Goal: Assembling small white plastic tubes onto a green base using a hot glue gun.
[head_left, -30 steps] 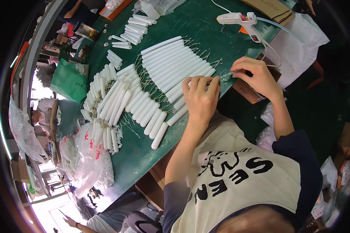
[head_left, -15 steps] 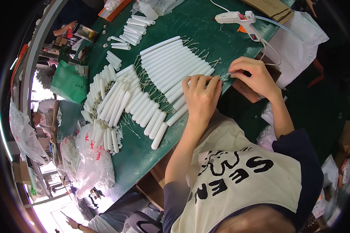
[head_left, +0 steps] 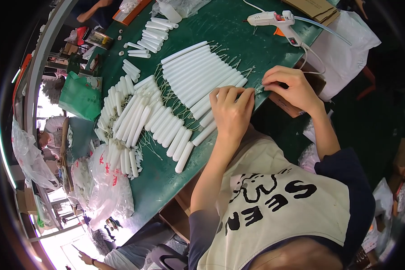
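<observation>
A row of slim white tubes (head_left: 198, 74) with thin wire ends lies side by side on the green table. My left hand (head_left: 231, 110) is closed over the near end of this row, its fingers curled round the nearest white tube (head_left: 205, 134). Just right of it, at the table's edge, my right hand (head_left: 290, 87) is closed in a pinch beside the tube's wire end. What sits between those fingertips is too small to make out. More white tubes (head_left: 168, 130) lie to the left, with tangled wires between them.
A white glue gun (head_left: 279, 24) lies at the far right of the green table (head_left: 159, 184). Shorter white tubes (head_left: 155, 36) and a white bottle (head_left: 170, 12) are at the back. Clear plastic bags (head_left: 108, 180) and a green bag (head_left: 80, 94) stand left. Other people are beyond the table.
Both hands stay almost in place; my right hand has shifted very slightly left. A co-worker's arm at the upper left has moved up.
</observation>
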The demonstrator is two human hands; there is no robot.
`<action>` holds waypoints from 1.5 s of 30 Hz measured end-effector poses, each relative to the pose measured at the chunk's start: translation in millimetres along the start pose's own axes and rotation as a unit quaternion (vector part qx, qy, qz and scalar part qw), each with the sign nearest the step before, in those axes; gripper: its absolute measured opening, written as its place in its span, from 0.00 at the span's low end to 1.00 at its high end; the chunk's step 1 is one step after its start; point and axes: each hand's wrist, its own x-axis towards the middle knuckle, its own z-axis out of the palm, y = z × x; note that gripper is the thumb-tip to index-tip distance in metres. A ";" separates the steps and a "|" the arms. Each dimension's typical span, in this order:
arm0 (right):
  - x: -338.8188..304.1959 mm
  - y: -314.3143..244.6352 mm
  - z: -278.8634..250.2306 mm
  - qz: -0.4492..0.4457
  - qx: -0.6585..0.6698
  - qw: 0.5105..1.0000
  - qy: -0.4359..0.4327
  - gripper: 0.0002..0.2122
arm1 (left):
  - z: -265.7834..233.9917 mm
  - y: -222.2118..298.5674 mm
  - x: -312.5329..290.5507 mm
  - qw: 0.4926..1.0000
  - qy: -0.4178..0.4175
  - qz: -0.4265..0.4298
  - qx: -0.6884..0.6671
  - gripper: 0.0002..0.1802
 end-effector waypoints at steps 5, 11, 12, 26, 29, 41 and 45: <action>-1.6 3.6 -0.3 0.060 -0.003 0.998 -0.031 0.06 | -23.5 3.7 2.9 0.996 -0.057 -0.031 0.068 0.09; -1.6 4.4 -1.5 0.027 -0.073 0.994 -0.072 0.06 | -50.2 3.4 0.2 0.981 -0.144 -0.044 0.122 0.12; -1.2 1.8 -1.3 0.051 -0.051 0.995 -0.063 0.06 | -50.2 3.4 0.0 0.979 -0.159 -0.042 0.120 0.11; 12.0 -4.6 -12.0 -0.054 -0.051 0.996 -0.040 0.06 | -30.5 17.2 11.9 0.989 -0.138 -0.042 0.028 0.13; 14.4 -4.6 -12.8 -0.073 -0.044 0.996 -0.035 0.06 | -26.7 16.3 9.1 0.991 -0.131 -0.041 0.002 0.13; 14.6 -5.1 -12.0 -0.055 -0.017 0.997 -0.050 0.06 | -20.5 11.9 5.5 0.991 -0.104 -0.054 -0.063 0.13; 14.6 -5.3 -10.8 -0.039 0.001 0.997 -0.064 0.05 | -20.7 13.8 4.9 0.990 -0.105 -0.062 -0.077 0.12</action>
